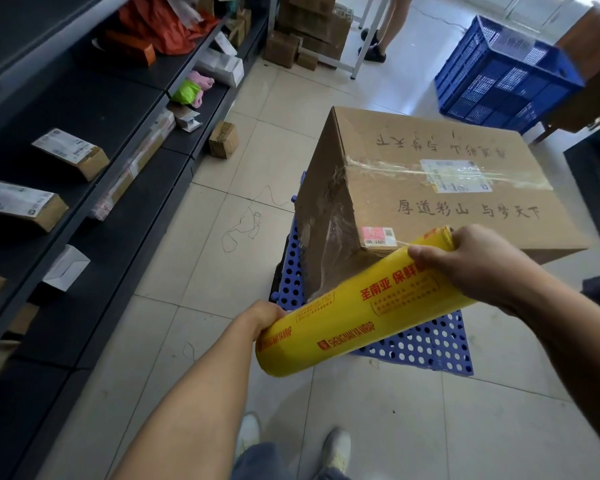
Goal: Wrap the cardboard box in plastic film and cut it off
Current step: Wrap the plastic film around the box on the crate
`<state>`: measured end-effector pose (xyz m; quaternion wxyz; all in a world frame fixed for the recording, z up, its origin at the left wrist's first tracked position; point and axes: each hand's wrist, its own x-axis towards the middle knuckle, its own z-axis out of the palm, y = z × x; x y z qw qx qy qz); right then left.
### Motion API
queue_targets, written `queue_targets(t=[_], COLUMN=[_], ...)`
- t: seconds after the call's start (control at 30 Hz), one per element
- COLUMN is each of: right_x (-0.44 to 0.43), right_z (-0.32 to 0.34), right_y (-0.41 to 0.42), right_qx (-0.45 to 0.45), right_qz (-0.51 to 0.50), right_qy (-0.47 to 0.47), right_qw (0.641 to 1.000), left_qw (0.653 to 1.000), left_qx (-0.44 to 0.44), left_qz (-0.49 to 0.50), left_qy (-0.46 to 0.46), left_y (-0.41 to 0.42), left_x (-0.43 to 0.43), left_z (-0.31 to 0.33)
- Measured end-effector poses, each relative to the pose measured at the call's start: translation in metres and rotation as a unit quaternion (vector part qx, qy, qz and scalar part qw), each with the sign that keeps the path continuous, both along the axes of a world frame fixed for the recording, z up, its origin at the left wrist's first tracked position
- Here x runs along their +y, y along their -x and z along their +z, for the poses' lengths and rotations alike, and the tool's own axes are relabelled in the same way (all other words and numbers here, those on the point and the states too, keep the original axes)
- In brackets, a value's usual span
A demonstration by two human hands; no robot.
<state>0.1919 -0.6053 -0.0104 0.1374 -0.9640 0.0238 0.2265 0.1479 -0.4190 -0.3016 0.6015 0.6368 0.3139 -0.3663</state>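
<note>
Pale tiled floor (187, 271) is filling most of the view, with dark shelving (66, 109) running along its left side and carrying labelled parcels (73, 152). The cardboard box (447, 188), large and brown, is sitting right of centre on a blue perforated pallet (423, 344), its taped top facing up and one narrow side face turning toward the camera. A blue plastic crate (499, 81) is standing well behind the box at the upper right.

A long yellow roll (361, 310) with red print is being held in front of the box, slanting from lower left up to upper right, just beside the box's near corner. Clear plastic film (329, 244) is stretching from the roll up onto the narrow side face, wrinkling and shining there.

The right hand (471, 258) is gripping the roll's upper end, fingers curling over it and the thumb pressing on the near side. The left hand (262, 318) is holding the lower end; its fingers are lying behind the roll and cannot be seen clearly.

A white shipping label (456, 174) is sitting under tape on the box top. A small carton (223, 139) is resting on the floor by the shelving, and a loose thread (246, 223) is lying on the tiles near the pallet
</note>
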Motion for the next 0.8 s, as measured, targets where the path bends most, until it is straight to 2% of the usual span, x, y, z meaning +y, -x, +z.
queue_targets(t=[0.13,0.3,0.43,0.63,0.73,0.8], right_x=[0.002,0.004,0.004,0.003,0.003,0.003], right_z=[-0.005,-0.013,-0.018,-0.017,-0.02,-0.022], right_y=[0.0,0.003,0.003,-0.001,-0.003,-0.004], right_qx=[-0.007,-0.007,0.003,0.017,0.018,0.013], right_qz=[0.022,0.047,0.046,0.047,0.051,0.055], right_qy=[0.02,0.062,0.069,0.048,0.05,0.058], right_qw=[1.0,0.997,0.997,0.998,0.997,0.997], left_qw=[1.0,0.992,0.986,0.975,0.961,0.95], left_qx=[-0.014,-0.112,-0.149,-0.213,-0.242,-0.277], left_qz=[-0.028,-0.05,-0.071,0.068,0.101,0.117], left_qy=[0.002,0.027,0.036,-0.018,-0.087,-0.087], left_y=[-0.012,-0.026,-0.031,-0.037,-0.043,-0.047], left_x=[-0.004,-0.014,-0.025,-0.034,-0.033,-0.034], left_z=[0.016,0.037,0.049,0.063,0.068,0.078])
